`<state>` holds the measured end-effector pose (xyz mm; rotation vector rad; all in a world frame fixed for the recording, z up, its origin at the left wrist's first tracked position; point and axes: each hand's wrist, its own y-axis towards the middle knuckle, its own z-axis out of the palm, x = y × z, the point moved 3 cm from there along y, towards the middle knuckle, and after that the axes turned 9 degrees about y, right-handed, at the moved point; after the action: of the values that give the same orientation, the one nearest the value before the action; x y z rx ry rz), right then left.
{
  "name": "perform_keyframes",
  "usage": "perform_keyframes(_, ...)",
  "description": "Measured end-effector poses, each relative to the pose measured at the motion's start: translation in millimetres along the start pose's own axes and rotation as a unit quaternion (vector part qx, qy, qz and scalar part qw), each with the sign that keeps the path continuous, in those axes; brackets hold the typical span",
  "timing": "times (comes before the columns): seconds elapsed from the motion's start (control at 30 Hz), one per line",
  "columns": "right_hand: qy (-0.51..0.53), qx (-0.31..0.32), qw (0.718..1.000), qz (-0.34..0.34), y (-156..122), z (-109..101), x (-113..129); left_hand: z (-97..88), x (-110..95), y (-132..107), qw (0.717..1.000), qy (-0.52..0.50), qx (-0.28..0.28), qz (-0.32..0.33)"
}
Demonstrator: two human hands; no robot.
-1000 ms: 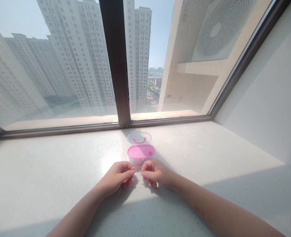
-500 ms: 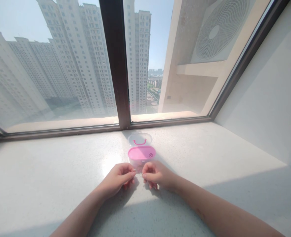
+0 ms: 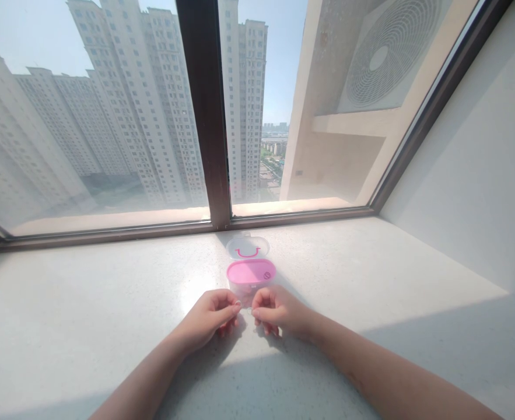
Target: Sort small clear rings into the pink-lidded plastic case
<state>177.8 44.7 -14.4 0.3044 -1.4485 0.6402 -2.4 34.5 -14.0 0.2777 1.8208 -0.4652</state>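
My left hand (image 3: 213,312) is closed in a pinch, with a tiny pale loop showing at its fingertips. Just to its right, my right hand (image 3: 279,309) pinches thumb and finger together at a thin, pale, strand-like thing too small to name. A narrow gap separates the two sets of fingertips. Right behind them stands an oval plastic box with a pink tray (image 3: 248,270) in its top and a clear lower body, partly hidden by the hands. Its clear lid (image 3: 247,247), marked with a pink curved handle, lies folded back towards the window.
The box and hands are over a pale speckled windowsill (image 3: 108,315) crossed by shadows. A dark window frame (image 3: 216,175) borders the sill at the back. On the right rises a white wall (image 3: 471,192). Tall buildings and an air-conditioner unit are outside the glass.
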Motion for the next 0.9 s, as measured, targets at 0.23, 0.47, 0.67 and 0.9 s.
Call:
perform_keyframes(0.23, 0.003, 0.000, 1.000, -0.003, 0.2, -0.3, -1.1, 0.8, -1.2, -0.7, 1.000, -0.001, 0.000, -0.002)
perform_keyframes(0.47, -0.001, 0.002, 1.000, -0.002, -0.6, 0.8, 0.9, 0.9, -1.7, -1.3, 1.000, -0.003, -0.001, -0.003)
perform_keyframes(0.67, -0.001, 0.002, 1.000, 0.002, -0.7, 1.0, 1.3, 0.7, -1.7, -0.3, 1.000, 0.001, -0.003, -0.005)
perform_keyframes(0.9, -0.001, 0.000, 1.000, 0.005, -0.9, 0.6, 1.0, 0.6, -0.6, -0.7, 1.000, 0.006, -0.004, -0.005)
